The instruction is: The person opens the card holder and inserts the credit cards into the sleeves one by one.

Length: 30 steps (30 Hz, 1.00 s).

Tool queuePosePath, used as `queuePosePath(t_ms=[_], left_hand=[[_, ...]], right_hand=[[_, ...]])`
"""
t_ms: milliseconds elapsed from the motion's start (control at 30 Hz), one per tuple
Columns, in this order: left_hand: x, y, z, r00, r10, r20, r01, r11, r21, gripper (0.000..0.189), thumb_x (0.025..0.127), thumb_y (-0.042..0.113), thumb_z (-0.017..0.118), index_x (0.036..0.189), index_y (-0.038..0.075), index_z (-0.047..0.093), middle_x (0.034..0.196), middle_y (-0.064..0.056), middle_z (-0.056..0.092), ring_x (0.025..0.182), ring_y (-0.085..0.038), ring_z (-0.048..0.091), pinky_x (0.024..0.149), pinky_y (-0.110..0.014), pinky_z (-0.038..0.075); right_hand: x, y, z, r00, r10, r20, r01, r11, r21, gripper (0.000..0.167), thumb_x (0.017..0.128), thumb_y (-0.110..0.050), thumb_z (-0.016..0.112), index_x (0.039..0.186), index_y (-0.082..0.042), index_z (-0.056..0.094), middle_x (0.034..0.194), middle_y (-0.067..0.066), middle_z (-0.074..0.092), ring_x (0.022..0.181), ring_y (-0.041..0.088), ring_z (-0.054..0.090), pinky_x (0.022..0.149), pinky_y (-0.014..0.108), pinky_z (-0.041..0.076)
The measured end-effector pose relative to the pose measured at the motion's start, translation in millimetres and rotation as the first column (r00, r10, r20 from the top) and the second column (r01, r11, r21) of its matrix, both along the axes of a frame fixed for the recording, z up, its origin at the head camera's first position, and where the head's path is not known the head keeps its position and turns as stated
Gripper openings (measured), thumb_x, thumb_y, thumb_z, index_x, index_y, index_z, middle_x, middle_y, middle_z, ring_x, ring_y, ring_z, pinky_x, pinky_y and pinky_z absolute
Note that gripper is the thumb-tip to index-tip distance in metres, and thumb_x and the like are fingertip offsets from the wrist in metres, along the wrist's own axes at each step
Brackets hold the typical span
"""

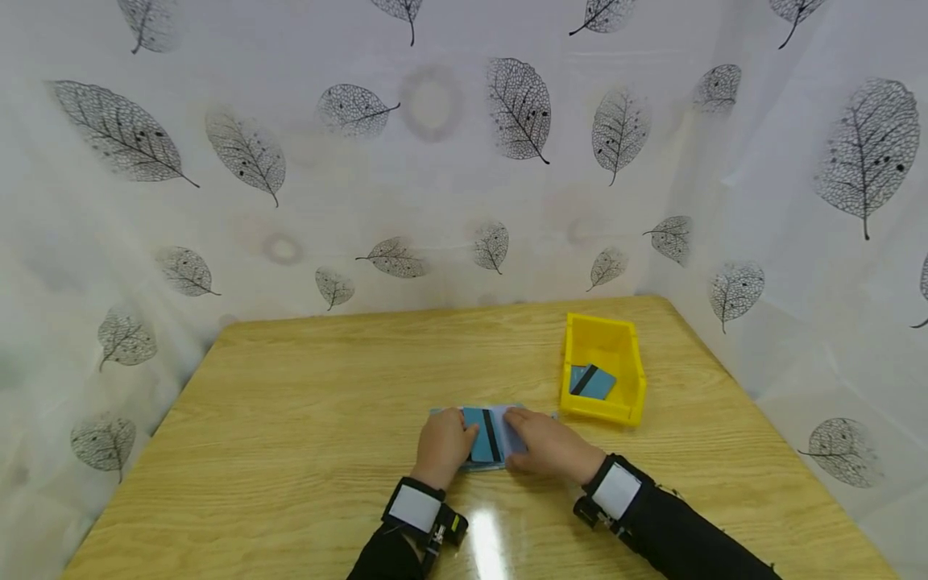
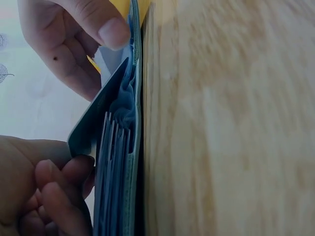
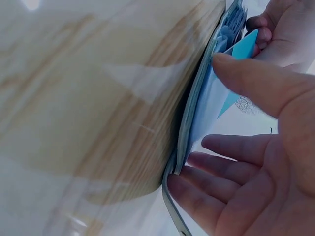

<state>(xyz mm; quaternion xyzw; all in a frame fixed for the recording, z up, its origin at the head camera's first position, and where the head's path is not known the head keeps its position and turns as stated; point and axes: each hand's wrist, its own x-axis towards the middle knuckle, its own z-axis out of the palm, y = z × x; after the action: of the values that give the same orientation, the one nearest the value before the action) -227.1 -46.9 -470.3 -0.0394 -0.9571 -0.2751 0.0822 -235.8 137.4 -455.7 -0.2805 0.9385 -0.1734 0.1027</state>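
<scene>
A blue card (image 1: 481, 435) with a black stripe lies over an open card holder (image 2: 132, 187) on the table. My left hand (image 1: 441, 443) pinches the card at its left edge. In the left wrist view the card (image 2: 96, 108) stands at a slant, lifted off the stack of sleeves. My right hand (image 1: 549, 445) rests on the right side of the holder, by a clear sleeve (image 1: 511, 439). Seen from the right wrist, its thumb (image 3: 238, 73) presses one edge of the holder, and its loosely straight fingers (image 3: 202, 189) touch the cover farther along.
To the right, behind my right hand, stands a yellow bin (image 1: 641, 387) with blue striped cards (image 1: 598, 383) inside. The wooden table (image 1: 312, 387) runs back to a white curtain (image 1: 449, 185) printed with leaves, which also hangs along both sides.
</scene>
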Motion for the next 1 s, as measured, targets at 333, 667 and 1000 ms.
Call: queuePosePath(t_ms=[333,667,1000], left_hand=[[3.1,-2.0,6.0,0.999,-0.002,0.046,0.003,1.000,-0.024,0.053,0.082,0.019,0.076,0.048,0.014,0.036,0.049,0.006,0.034,0.045,-0.011,0.037,0.043,-0.028,0.030],[3.2,-0.1,5.3,0.998,-0.036,0.048,0.036,0.999,-0.010,0.050,0.082,0.019,0.076,0.050,0.014,0.038,0.050,0.006,0.036,0.045,-0.012,0.037,0.044,-0.029,0.032],[-4.0,20.7,1.2,0.999,-0.007,0.035,0.010,0.998,-0.066,0.027,0.084,0.024,0.075,0.073,-0.001,0.069,0.070,-0.011,0.067,0.062,-0.024,0.063,0.053,-0.038,0.047]], right_hand=[[-0.2,2,-0.1,1.000,0.008,0.024,-0.006,0.996,-0.089,0.059,0.090,-0.019,0.065,0.139,0.007,0.046,0.135,0.023,0.054,0.118,0.031,0.057,0.098,0.046,0.046],[-0.6,5,-2.3,0.999,0.011,0.035,-0.008,0.997,-0.077,0.061,0.089,-0.022,0.069,0.138,0.006,0.047,0.137,0.022,0.053,0.122,0.033,0.054,0.100,0.047,0.044],[-3.5,7,-0.8,0.998,0.030,0.047,-0.026,0.996,-0.085,0.059,0.088,-0.028,0.072,0.134,0.004,0.052,0.133,0.019,0.056,0.118,0.032,0.057,0.097,0.047,0.046]])
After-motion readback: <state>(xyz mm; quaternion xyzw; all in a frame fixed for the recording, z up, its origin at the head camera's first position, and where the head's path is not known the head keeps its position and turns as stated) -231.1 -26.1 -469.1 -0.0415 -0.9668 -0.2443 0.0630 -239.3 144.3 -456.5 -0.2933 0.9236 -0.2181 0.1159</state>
